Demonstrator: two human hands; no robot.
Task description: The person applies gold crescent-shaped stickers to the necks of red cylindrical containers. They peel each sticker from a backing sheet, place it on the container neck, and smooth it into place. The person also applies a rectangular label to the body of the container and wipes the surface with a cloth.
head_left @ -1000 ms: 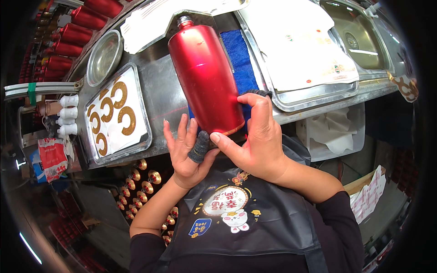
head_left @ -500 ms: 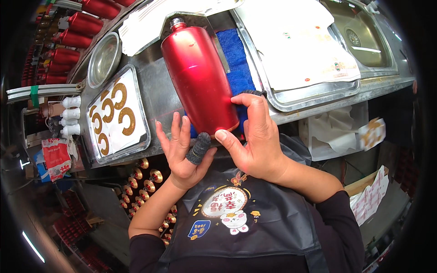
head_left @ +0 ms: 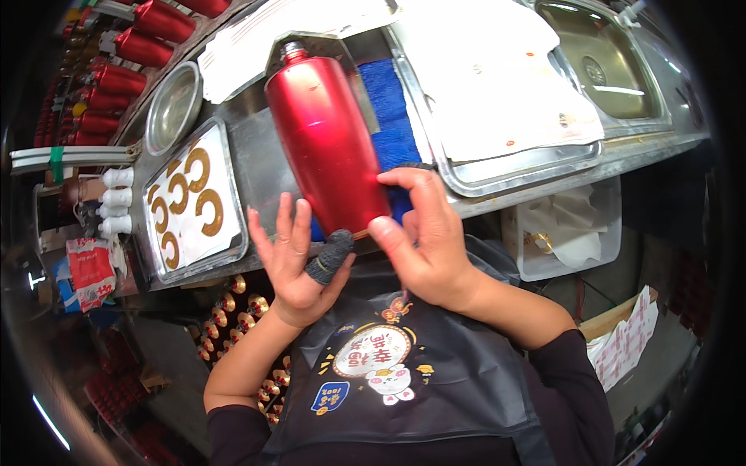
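Observation:
A glossy red bottle (head_left: 322, 132) with a bare threaded neck leans on the workbench, its base toward me. My right hand (head_left: 427, 233) grips the base's right corner, thumb at the bottom edge and bent forefinger against the side. Beside the base's left, my left hand (head_left: 295, 268) is open with fingers spread; a dark knitted finger cover (head_left: 331, 256) on one digit is close to the bottom edge. Whether it touches the bottle cannot be made out. Left of the bottle, a metal tray (head_left: 241, 225) bears white paper with several gold curved pieces (head_left: 208, 212).
Blue cloth (head_left: 386, 97) lies under the bottle. A metal bowl (head_left: 173, 109) stands at left, with red bottles (head_left: 144, 48) behind. At right are a paper-covered tray (head_left: 497, 177), a sink (head_left: 602, 46) and, below the bench edge, a plastic bin (head_left: 571, 268) holding paper scraps.
A white slip with gold marks, in the air at right before, is gone from there; a gold-marked scrap now shows in the bin. My right thumb has shifted slightly along the bottle's base.

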